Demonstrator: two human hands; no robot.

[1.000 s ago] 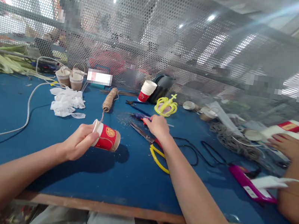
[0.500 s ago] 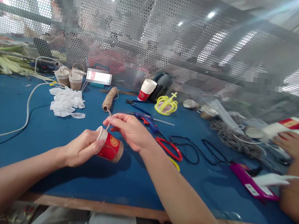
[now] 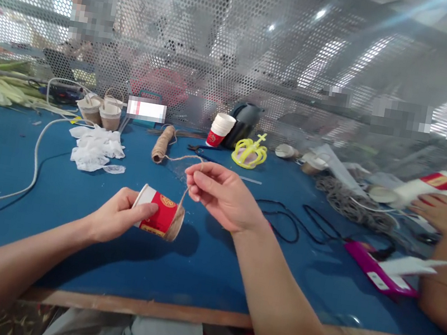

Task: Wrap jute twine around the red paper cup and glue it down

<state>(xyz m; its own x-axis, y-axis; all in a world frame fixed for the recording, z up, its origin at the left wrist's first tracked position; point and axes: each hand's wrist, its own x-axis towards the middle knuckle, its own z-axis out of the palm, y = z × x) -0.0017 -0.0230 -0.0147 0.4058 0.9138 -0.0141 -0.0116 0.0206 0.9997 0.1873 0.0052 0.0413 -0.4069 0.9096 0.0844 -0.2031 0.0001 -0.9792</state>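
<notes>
My left hand (image 3: 118, 216) is closed around a red and white paper cup (image 3: 161, 208), tilted on its side with its mouth to the left. Brown twine (image 3: 174, 227) is wound round the base end of the cup. From there a strand (image 3: 183, 199) rises to my right hand (image 3: 219, 192), whose thumb and fingers pinch it. Past my fingers the strand runs back to a spool of twine (image 3: 162, 145) lying on the blue table. The cup's far side is hidden.
White gloves (image 3: 97, 148) and two twine-wrapped cups (image 3: 110, 115) are at left. Stacked paper cups (image 3: 221, 127), a dark kettle (image 3: 246, 123) and a yellow crown (image 3: 250, 152) stand behind. At right are a purple power strip (image 3: 379, 268), grey cord (image 3: 348, 205) and another person's hand (image 3: 445, 213).
My right hand has moved right, away from the cup's mouth, drawing the twine out beside its base. The cup has turned slightly in my left hand.
</notes>
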